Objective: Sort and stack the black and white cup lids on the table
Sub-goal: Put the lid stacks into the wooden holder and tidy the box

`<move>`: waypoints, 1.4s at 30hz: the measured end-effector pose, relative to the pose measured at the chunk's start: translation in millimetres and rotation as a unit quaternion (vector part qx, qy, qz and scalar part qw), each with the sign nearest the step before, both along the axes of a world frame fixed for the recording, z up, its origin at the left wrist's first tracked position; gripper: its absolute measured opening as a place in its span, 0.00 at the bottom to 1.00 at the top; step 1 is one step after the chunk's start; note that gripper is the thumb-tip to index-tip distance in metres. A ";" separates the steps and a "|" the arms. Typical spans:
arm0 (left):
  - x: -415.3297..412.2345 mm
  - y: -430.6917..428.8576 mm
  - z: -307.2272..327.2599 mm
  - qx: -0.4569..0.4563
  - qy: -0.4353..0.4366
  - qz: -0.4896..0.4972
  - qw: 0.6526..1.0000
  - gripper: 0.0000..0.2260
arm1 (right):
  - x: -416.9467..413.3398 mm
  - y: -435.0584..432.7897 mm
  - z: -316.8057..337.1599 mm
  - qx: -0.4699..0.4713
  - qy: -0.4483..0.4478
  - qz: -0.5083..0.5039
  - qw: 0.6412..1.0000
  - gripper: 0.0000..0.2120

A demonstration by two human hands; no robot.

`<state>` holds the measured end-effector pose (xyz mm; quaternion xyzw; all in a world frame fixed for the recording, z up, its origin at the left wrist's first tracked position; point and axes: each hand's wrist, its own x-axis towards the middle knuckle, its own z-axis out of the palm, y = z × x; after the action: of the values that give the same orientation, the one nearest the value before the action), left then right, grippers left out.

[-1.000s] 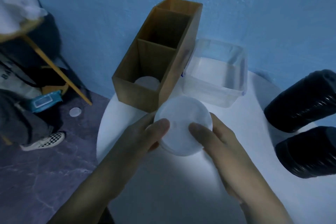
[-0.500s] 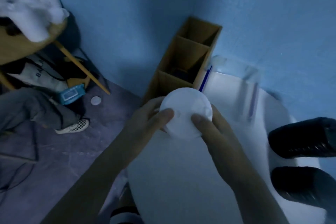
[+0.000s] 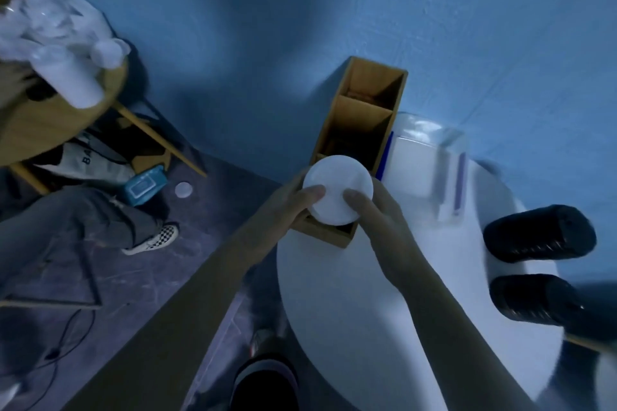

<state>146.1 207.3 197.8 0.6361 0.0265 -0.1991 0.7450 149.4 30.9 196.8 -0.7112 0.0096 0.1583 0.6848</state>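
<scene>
Blue wall (image 3: 334, 10) behind, round white table (image 3: 367, 310) below; on the table a wooden box (image 3: 364, 117) with compartments in a row, a clear tub (image 3: 424, 160) just beside its right side; black lid stacks (image 3: 539, 232) lying on their sides, well to the right. White lids (image 3: 337, 190) held over the box's nearest compartment, gripped from both sides; left hand (image 3: 287, 207) curled round the left edge, thumb on top; right hand (image 3: 380, 213) likewise on the right edge.

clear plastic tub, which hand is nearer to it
Right. The right hand grips the round white lid stack beside the clear plastic tub; the left hand grips the stack's far side.
</scene>
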 end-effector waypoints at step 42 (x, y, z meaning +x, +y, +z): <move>40.1 -35.5 -46.7 -0.003 0.121 0.174 0.977 0.20 | 94.0 -29.6 -9.3 -0.134 0.125 0.205 0.961 0.29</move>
<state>186.2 171.8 151.1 0.5905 0.2259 -0.1424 0.7616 243.5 1.2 187.5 -0.7578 -0.0299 0.3800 0.5296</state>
